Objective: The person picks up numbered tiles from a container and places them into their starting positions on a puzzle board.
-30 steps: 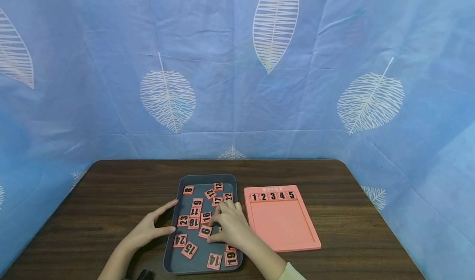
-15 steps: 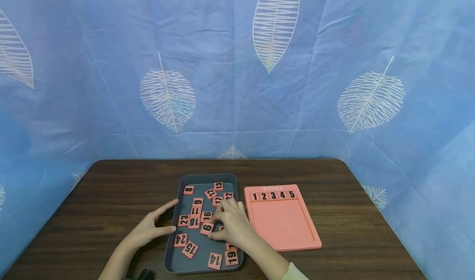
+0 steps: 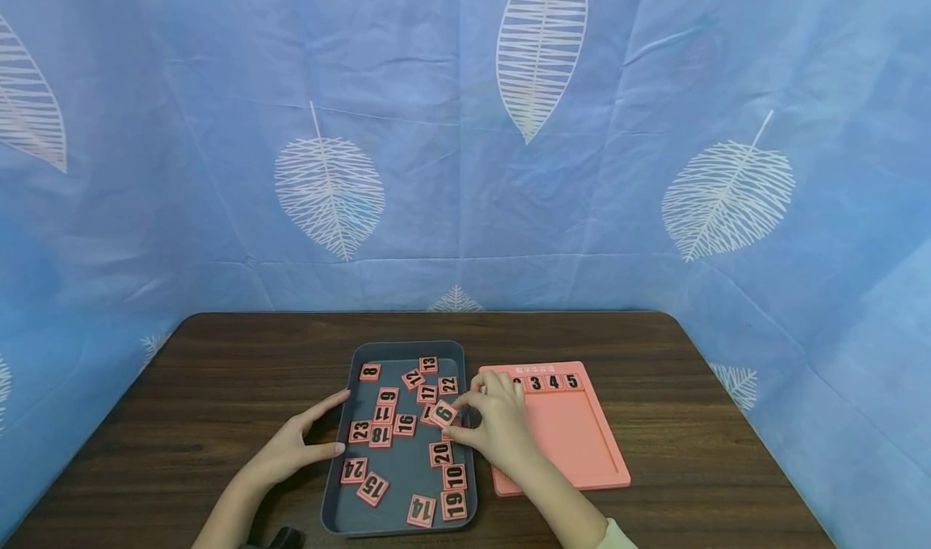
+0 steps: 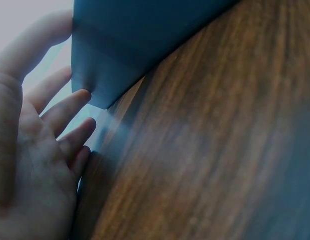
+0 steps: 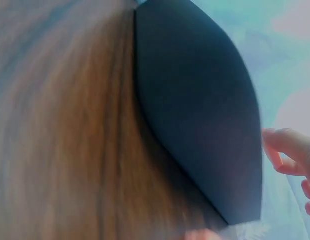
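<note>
My right hand (image 3: pixel 502 424) pinches a pink number tile marked 6 (image 3: pixel 442 414) between thumb and fingertips, over the right side of the grey tray (image 3: pixel 407 526). Part of another tile lies hidden beneath it. At the tray's left wall rests my left hand (image 3: pixel 291 448), thumb and fingers spread apart with their tips at the rim. The left wrist view shows the fingers (image 4: pixel 69 107) of that hand against the tray's dark outer wall (image 4: pixel 124 45). In the right wrist view the tray's side (image 5: pixel 200 110) fills the middle, and the right hand (image 5: pixel 292 155) shows only at the edge.
Several pink number tiles, such as 14 (image 3: pixel 421 511) and 8 (image 3: pixel 369 372), lie scattered in the tray. Right of it sits a pink puzzle board (image 3: pixel 567 444) with a top row of tiles, partly covered by the right hand. Both are on a dark wooden table (image 3: pixel 698 468).
The right hand has lifted the 6 tile and moved it right and slightly away, uncovering the 20 and 10 tiles. The left hand has stayed at the tray's edge.
</note>
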